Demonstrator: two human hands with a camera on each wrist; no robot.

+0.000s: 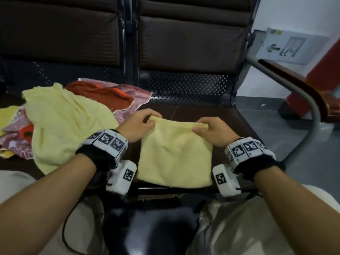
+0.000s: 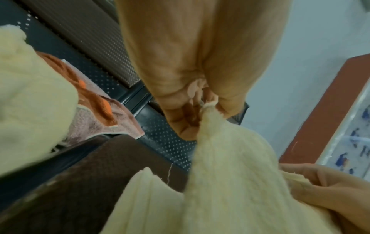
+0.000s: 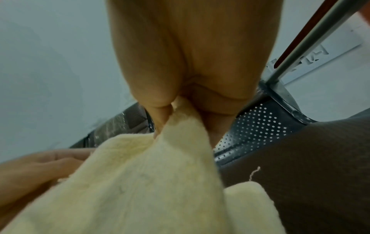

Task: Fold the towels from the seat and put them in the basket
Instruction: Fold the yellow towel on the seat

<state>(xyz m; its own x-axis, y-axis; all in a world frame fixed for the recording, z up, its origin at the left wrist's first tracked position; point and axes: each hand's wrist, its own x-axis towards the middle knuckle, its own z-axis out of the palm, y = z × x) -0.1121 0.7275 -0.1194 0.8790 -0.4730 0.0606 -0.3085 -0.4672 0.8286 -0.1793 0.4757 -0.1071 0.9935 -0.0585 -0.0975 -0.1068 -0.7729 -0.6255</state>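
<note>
Both hands, left hand (image 1: 137, 126) and right hand (image 1: 214, 132), grip-pinch one yellow towel (image 1: 174, 157).

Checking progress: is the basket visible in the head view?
No, only the small pale yellow towel, both hands, the towel pile and the seat show.

Seen from below the wrist, the right hand (image 3: 186, 63) pinches a raised corner of a pale yellow towel (image 3: 140, 182) between thumb and fingers, the cloth draping down from the grip toward the camera. The left hand (image 3: 38, 171) holds the same towel at the lower left, blurred. Another corner of the cloth lies on the dark brown seat cushion (image 3: 310, 158), a loose thread (image 3: 254, 172) just beside it. Beyond are perforated black metal (image 3: 254, 125) and a grey armrest tube (image 3: 312, 38).
</note>
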